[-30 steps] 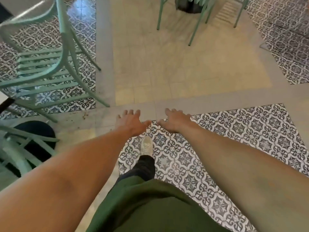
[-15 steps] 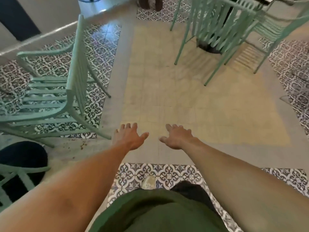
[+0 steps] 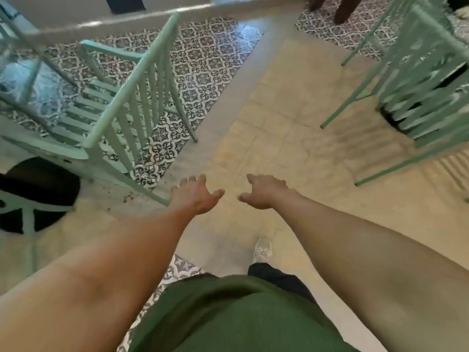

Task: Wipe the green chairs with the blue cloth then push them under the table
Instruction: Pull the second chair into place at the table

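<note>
Both my arms reach forward over the floor. My left hand (image 3: 195, 195) and my right hand (image 3: 264, 191) are empty, fingers relaxed and spread, a hand's width apart. A green slatted chair (image 3: 132, 97) stands at the left, its backrest toward me, just left of and beyond my left hand. Another green chair (image 3: 426, 80) stands at the upper right, blurred. No blue cloth is in view.
Part of a further green chair (image 3: 28, 212) shows at the left edge over a dark round base (image 3: 43, 179). A pale table edge (image 3: 127, 19) runs across the top. My shoe (image 3: 262, 250) steps on beige tiles; patterned tiles lie left and behind.
I have walked forward: the chairs have come closer and lower in view, the patterned tiles have slid under me. My hands stay empty and outstretched.
</note>
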